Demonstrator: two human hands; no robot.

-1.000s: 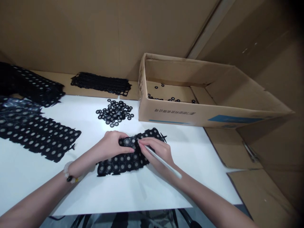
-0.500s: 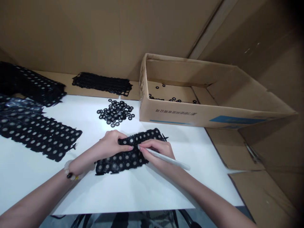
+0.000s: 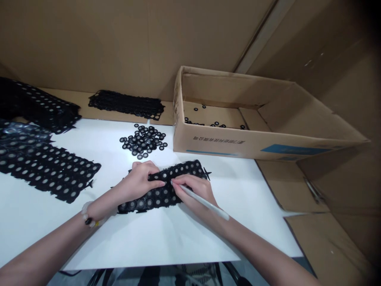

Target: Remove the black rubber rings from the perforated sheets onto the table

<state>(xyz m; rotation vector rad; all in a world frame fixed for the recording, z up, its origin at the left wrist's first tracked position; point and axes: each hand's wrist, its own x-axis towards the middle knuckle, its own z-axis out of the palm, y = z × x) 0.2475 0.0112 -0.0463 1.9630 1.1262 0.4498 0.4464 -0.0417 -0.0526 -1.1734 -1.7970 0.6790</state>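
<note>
A black rubber sheet [image 3: 157,197] with rows of round rings lies on the white table, between and under my hands. My left hand [image 3: 141,178] grips the sheet, thumb on top and the other fingers partly hidden behind it. In my right hand [image 3: 196,190] is a slim white pen-like tool [image 3: 205,203], held like a pencil. Its tip end points at the middle of the sheet by my left thumb; the very tip is hard to make out. Just beyond my hands sits a pile of loose black rings [image 3: 143,141].
An open cardboard box [image 3: 214,139] at the back right holds several loose rings. More ringed black sheets [image 3: 53,171] lie at the left. A stack of black sheets [image 3: 126,104] rests by the cardboard wall [image 3: 119,43]. A metal tool [image 3: 312,190] lies at the right.
The sheet's near left edge has shifted slightly upward. My right hand and the pen-like tool have moved a little left. My left hand keeps its grip on the sheet.
</note>
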